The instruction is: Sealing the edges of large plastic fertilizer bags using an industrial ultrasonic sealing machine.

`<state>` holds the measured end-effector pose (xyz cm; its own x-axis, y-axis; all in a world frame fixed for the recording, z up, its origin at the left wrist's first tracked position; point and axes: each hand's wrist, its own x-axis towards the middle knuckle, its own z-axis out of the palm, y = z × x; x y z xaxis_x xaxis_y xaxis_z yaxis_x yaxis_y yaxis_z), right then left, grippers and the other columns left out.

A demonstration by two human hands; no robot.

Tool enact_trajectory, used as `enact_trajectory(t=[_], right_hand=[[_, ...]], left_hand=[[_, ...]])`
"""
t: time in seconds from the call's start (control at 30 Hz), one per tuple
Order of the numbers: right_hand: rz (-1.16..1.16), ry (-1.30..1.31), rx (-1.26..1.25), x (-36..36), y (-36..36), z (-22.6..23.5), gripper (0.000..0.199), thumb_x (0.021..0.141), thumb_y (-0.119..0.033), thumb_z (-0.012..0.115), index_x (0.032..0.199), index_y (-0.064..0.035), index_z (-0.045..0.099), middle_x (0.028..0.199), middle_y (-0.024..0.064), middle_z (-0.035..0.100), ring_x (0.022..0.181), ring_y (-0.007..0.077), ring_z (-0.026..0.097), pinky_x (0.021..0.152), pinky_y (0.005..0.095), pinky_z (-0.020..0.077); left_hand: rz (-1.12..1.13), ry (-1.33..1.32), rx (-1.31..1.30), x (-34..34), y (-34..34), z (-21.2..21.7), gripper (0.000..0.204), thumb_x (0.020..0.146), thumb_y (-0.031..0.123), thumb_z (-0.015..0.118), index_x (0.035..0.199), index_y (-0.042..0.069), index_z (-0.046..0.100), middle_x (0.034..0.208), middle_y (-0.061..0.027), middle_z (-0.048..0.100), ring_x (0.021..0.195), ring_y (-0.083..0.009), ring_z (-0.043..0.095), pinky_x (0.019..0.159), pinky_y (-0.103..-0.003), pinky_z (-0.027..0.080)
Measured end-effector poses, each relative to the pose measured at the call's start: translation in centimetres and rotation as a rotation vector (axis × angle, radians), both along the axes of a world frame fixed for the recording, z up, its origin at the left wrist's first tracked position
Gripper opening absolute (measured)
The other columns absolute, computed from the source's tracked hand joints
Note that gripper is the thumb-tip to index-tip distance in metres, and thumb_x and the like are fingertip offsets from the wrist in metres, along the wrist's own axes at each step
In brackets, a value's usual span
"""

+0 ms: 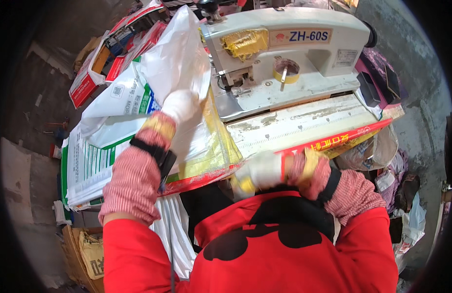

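Observation:
My left hand (183, 105), in a white glove, is closed on a white plastic woven bag (174, 53), whose upper part stands up loosely beside the sewing machine (289, 46). Printed white bags with green edges (91, 163) lie under and left of that arm. At the front edge of the table, close to my body, is my right hand (257, 175), also gloved. It is blurred, and its fingers cannot be made out. The needle area (235, 83) of the machine is just right of the raised bag.
A tape roll (286, 71) sits on the machine bed. Dark phones (368, 88) lie at its right end. Red and white bags (89, 83) are stacked at the far left. Below the table's right edge hangs a clear plastic bag (375, 149). A wooden box (79, 254) stands lower left.

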<state>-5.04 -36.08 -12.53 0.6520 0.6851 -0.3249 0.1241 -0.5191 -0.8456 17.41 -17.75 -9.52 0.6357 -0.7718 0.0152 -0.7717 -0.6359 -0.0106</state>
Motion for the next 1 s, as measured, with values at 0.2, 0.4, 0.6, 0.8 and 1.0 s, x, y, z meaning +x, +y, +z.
enact_trajectory(t=[0.2, 0.4, 0.6, 0.8, 1.0], right_hand=[[0.352, 0.078, -0.373, -4.6, 0.2, -1.5, 0.046, 0.087, -0.053, 0.055, 0.116, -0.0175, 0.062, 0.106, 0.0115, 0.066, 0.098, 0.0289, 0.063, 0.083, 0.0348, 0.0478], [0.371, -0.068, -0.302, -6.2, 0.8, 1.5, 0.047, 0.084, -0.048, 0.061, 0.124, -0.0241, 0.057, 0.113, 0.0091, 0.062, 0.103, 0.0307, 0.060, 0.083, 0.0412, 0.0489], [0.371, 0.207, -0.703, -6.1, 6.0, 3.1, 0.037, 0.085, -0.030, 0.061, 0.121, -0.0236, 0.058, 0.116, 0.0037, 0.058, 0.105, 0.0311, 0.059, 0.081, 0.0433, 0.0507], [0.658, -0.048, -0.611, -5.8, 7.2, 2.2, 0.032, 0.084, -0.020, 0.061, 0.116, -0.0233, 0.060, 0.117, 0.0028, 0.055, 0.103, 0.0288, 0.060, 0.077, 0.0435, 0.0517], [0.752, -0.093, -0.699, -5.5, 10.0, 1.9, 0.030, 0.084, -0.018, 0.059, 0.113, -0.0243, 0.062, 0.112, 0.0028, 0.061, 0.100, 0.0279, 0.062, 0.070, 0.0423, 0.0534]], left_hand=[[-0.224, 0.058, 0.245, -10.7, 8.0, 8.3, 0.003, 0.068, 0.010, 0.063, 0.071, 0.011, 0.064, 0.080, -0.0096, 0.065, 0.087, -0.0303, 0.062, 0.082, -0.042, 0.046], [-0.224, -0.246, 0.130, -15.9, 12.7, 14.5, 0.007, 0.062, 0.002, 0.062, 0.067, 0.006, 0.061, 0.116, -0.0131, 0.060, 0.117, -0.0356, 0.050, 0.101, -0.044, 0.038], [-0.120, -0.298, 0.068, -18.4, 12.1, 14.9, 0.029, 0.064, -0.001, 0.057, 0.091, 0.003, 0.066, 0.127, -0.0158, 0.055, 0.123, -0.0350, 0.046, 0.106, -0.043, 0.035], [0.080, -0.476, -0.138, -20.6, 13.7, 19.5, 0.057, 0.064, 0.000, 0.048, 0.120, 0.003, 0.058, 0.130, -0.0142, 0.052, 0.123, -0.0338, 0.044, 0.108, -0.039, 0.030], [-0.204, -0.475, -0.226, -19.6, 16.0, 21.9, 0.014, 0.078, -0.008, 0.055, 0.071, 0.002, 0.047, 0.112, -0.0211, 0.061, 0.111, -0.0371, 0.056, 0.092, -0.041, 0.045]])
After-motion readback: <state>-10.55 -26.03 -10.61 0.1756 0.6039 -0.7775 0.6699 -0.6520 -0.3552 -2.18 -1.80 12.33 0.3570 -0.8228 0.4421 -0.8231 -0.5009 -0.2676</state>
